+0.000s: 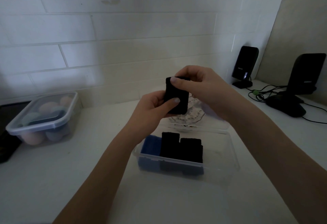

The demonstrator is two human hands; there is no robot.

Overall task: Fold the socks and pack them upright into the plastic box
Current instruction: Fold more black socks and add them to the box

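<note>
Both hands, left hand point(153, 106) and right hand point(198, 86), pinched a folded black sock point(177, 96) above the plastic box point(219, 170); dim light blurred the packed socks point(180, 148)

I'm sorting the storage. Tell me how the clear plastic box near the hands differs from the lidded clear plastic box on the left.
The open clear plastic box has no lid on it; the lidded clear plastic box is closed. The open box holds folded socks standing upright, one blue and the others black; the lidded box holds rounded pastel items. Both are clear, rectangular, and rest on the white counter.
</note>
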